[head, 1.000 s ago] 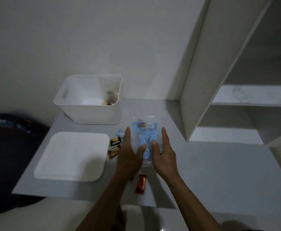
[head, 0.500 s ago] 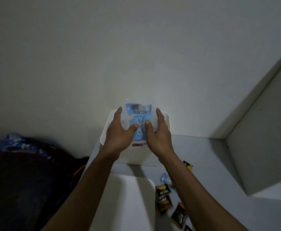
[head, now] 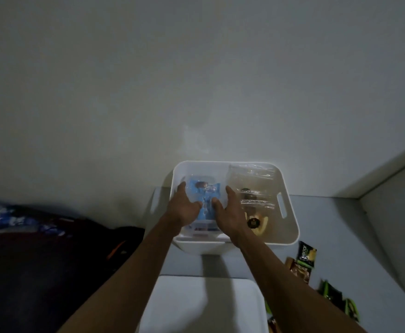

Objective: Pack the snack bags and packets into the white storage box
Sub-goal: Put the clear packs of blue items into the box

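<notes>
Two hands are down inside the white plastic storage box [head: 290,227] at once; the left hand [head: 182,207] and the right hand [head: 229,210] grip a clear plastic bag of blue snack packets [head: 205,195] from either side, fingers curled along its edges and both thumbs pressed on its front; the bag sits in the left half of the box, though whether it's touching the bottom I can't tell; the right half of the box already has a second clear plastic bag [head: 253,186] in it, crinkly, with some dark round and yellowish snacks showing through, pretty dim so hard to say more; the box has a slot handle in its right wall and stands on the grey tabletop [head: 328,236], pushed up against the pale wall; just in front of the box, closer to the camera, lies the flat white rounded lid [head: 204,306], with both forearms crossing above it; off to the right on the tabletop there's a loose scatter of small packets, a black-and-green sachet [head: 306,257], a brown sachet [head: 298,270] touching it, and more green-and-black sachets [head: 333,293] nearer the bottom edge, kinda blurry; on the far left a dark heap with a blue patterned cloth [head: 2,215] lies beside the tabletop.
</notes>
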Tool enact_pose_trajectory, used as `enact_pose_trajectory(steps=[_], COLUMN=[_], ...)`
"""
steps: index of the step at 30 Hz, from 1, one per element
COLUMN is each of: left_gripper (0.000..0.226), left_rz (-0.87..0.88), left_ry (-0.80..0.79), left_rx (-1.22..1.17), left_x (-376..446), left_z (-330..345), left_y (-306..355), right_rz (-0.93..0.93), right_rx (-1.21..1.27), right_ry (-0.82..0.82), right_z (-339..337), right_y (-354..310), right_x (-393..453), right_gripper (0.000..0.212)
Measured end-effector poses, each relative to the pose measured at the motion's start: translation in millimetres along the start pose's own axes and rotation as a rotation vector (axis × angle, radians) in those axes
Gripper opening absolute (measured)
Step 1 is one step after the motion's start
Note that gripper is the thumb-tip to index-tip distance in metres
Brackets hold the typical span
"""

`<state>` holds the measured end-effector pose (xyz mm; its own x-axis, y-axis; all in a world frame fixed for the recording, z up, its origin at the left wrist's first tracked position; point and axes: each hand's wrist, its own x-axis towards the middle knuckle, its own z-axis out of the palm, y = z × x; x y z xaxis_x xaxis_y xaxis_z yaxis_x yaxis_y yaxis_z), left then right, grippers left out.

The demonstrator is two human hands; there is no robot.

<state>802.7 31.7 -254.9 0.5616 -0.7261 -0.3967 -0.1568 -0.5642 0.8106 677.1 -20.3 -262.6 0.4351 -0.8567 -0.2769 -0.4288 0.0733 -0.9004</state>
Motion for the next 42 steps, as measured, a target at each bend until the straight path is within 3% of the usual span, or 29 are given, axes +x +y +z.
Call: enact_pose_trajectory(steps=[6, 15, 23, 27, 37, 42], left_gripper=[0.07, 0.088, 0.091, 0.094, 0.079, 0.077], left_rz=[-0.098, -0.145, -0.101, -0.065, 0.031, 0.173], left_ry=[-0.019, -0.07, -0.091, -0.021, 0.035, 0.158], left_rx=[0.02, 0.073, 0.081, 0.249, 0.418, 0.432], left_x=[35.3, 55.5, 63.1, 60.0, 51.4, 39.3], left_z=[12.8, 23.4, 29.8, 29.3, 34.1, 36.1], left_y=[-19.9, -32.9, -38.3, -41.6, -32.8, -5.8], right_rz=[0.125, 0.237, 0.262, 0.263, 0.187, 0.078], right_rx=[-0.099, -0.115, -0.135, -0.138, -0.218, -0.237], right_ry=[-0.014, -0.031, -0.101, -0.126, -0.086, -0.022], right_z=[14.1, 13.9, 21.6, 21.3, 13.2, -14.9], right_y=[13.9, 13.9, 25.2, 27.7, 22.0, 6.0], right_x=[30.4, 42.7, 53.5, 54.5, 46.7, 33.9], right_gripper=[0.045, 0.066, 0.066, 0.065, 0.068, 0.065])
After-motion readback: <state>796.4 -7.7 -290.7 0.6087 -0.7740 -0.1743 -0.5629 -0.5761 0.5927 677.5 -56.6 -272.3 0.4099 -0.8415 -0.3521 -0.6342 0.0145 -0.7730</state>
